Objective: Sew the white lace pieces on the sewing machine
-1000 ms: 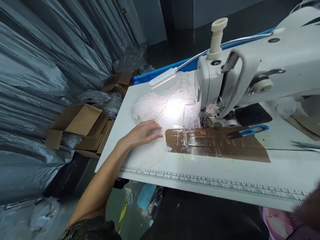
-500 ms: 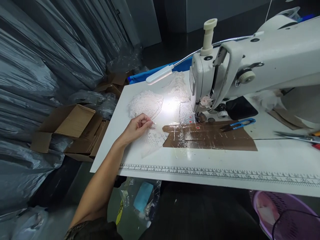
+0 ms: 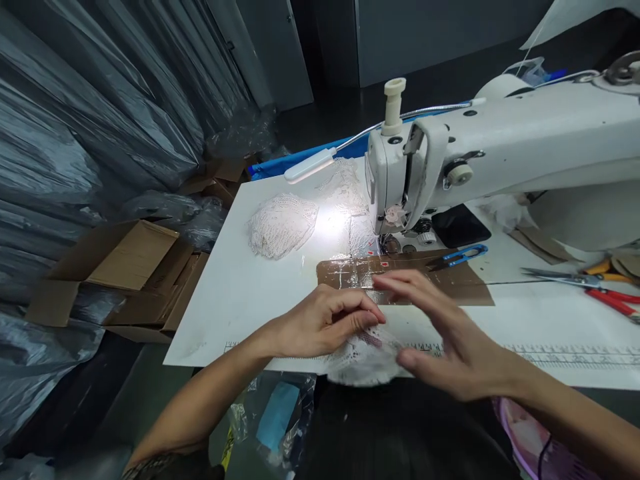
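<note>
In the head view, the left hand [image 3: 325, 327] pinched a white lace piece [image 3: 363, 367] between thumb and forefinger, the fingers closed narrowly on its upper edge. The lace lay between the two hands at the front edge of the white sewing table [image 3: 220, 287], over the printed ruler scale [image 3: 575, 360], its lower end reaching the table's edge. The right hand [image 3: 445, 340] stood wide, thumb and fingers spread well apart, with the thumb at the right side of the lace; whether it touched the cloth could not be told.

Just beyond the hands lay a brown strip [image 3: 470, 287] partly covered in shiny clear tape, with blue thread snips [image 3: 465, 255] resting on it. Behind it stood a white sewing machine [image 3: 500, 147], more lace [image 3: 361, 233] lying beside its needle area. A rounded lace cup [image 3: 283, 227] sat further left, near the bright spot under a white lamp [image 3: 310, 167]. Red-handled scissors [image 3: 613, 303] lay at the right, and an open cardboard box [image 3: 133, 257] stood beyond the table's left side.
</note>
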A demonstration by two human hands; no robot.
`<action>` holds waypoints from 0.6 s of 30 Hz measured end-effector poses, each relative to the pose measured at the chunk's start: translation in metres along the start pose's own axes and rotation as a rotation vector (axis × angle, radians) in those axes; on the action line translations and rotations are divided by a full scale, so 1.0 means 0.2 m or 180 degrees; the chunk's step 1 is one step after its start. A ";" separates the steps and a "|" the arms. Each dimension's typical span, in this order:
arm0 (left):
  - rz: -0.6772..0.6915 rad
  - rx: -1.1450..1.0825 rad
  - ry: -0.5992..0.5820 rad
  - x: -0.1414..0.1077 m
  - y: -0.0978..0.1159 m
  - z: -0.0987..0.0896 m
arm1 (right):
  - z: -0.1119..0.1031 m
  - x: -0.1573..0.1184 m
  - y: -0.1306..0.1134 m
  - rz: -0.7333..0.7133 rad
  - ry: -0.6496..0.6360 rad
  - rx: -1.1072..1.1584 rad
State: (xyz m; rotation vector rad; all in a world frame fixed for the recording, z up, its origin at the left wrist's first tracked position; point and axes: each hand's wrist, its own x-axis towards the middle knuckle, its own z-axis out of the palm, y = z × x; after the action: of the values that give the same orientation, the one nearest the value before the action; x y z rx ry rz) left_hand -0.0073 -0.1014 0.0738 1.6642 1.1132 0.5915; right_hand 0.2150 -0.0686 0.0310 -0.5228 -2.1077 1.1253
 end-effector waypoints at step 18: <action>0.0553 0.2882 0.1027 0.62 -0.43 -0.32 | -0.09 0.23 0.44 0.1755 -0.0247 -0.0364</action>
State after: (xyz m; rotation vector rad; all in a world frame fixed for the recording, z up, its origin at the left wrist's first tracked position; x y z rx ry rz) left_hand -0.0346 0.0445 0.0039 2.5166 1.6236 0.5001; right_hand 0.1995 0.0181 -0.0190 -1.1833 -2.1639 1.3370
